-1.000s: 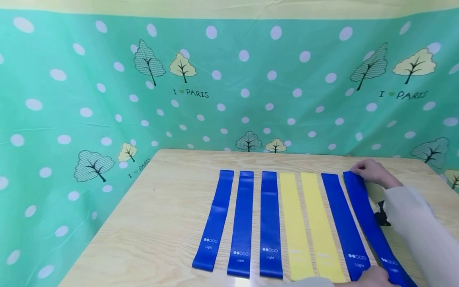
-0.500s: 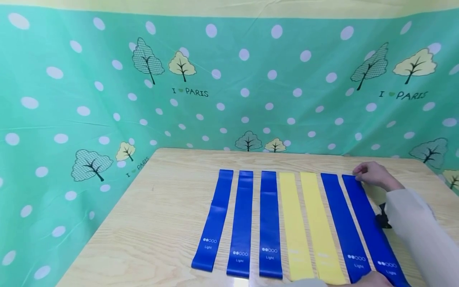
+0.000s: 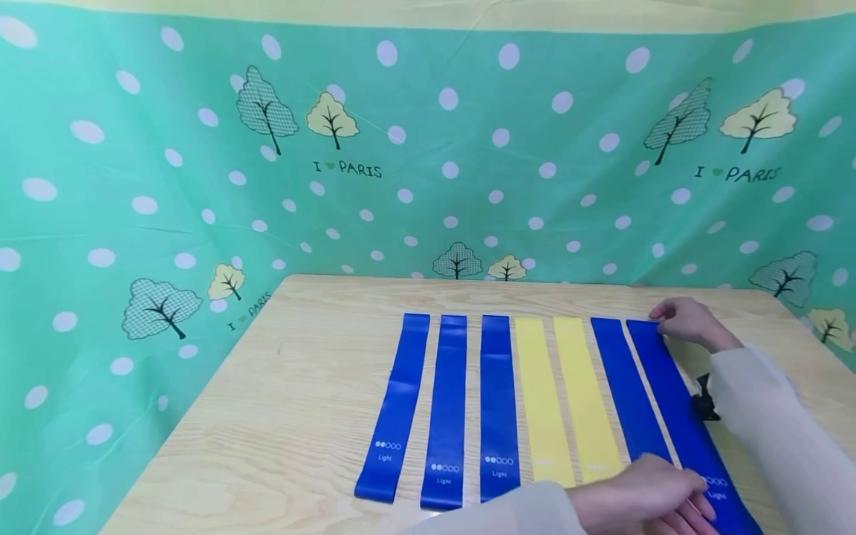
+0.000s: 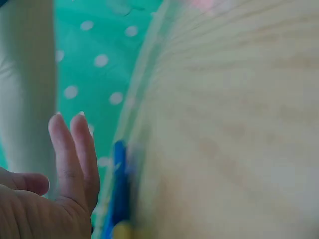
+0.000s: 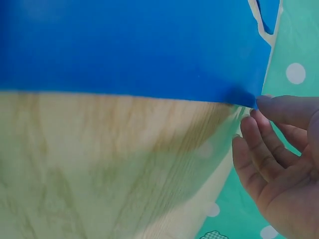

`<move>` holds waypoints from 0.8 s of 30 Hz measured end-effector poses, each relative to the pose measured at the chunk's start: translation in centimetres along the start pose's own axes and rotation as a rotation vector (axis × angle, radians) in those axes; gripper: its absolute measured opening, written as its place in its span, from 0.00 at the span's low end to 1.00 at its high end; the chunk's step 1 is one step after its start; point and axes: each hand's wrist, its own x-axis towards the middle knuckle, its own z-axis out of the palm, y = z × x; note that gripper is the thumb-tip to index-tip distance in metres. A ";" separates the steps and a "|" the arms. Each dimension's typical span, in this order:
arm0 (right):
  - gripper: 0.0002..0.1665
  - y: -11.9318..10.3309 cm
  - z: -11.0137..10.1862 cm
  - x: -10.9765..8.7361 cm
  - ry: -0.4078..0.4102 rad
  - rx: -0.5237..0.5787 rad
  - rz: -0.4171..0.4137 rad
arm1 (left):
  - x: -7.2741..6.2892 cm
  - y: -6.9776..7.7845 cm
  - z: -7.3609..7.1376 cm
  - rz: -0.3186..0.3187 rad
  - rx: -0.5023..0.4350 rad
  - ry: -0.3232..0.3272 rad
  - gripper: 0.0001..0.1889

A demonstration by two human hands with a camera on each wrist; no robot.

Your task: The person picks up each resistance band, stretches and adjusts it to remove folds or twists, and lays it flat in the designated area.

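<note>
Seven-band rows aside, several flat resistance bands lie side by side on the table. The rightmost blue resistance band (image 3: 675,401) has its far corner at the thumb and fingertips of my right hand (image 3: 689,322), which pinches it; the right wrist view shows that blue band (image 5: 134,47) flat, with the right hand (image 5: 279,154) at its corner. My left hand (image 3: 642,490) is over the near ends of the two right blue bands, partly covering their print. In the left wrist view the left hand (image 4: 70,179) has extended fingers and holds nothing.
Two yellow bands (image 3: 545,401) (image 3: 588,401) lie between the blue ones, with three blue bands (image 3: 451,409) further left. A black object (image 3: 705,399) shows beside the right sleeve. A green dotted cloth (image 3: 401,148) hangs behind the wooden table (image 3: 281,401).
My left hand has risen from the near end of the rightmost band and moved left and further into view. That band now lies straighter; the right hand stays at its far end.
</note>
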 end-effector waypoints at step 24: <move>0.15 -3.5 0.8 0.2 0.073 -0.066 -0.065 | -2.7 3.8 -17.4 0.433 0.126 0.222 0.15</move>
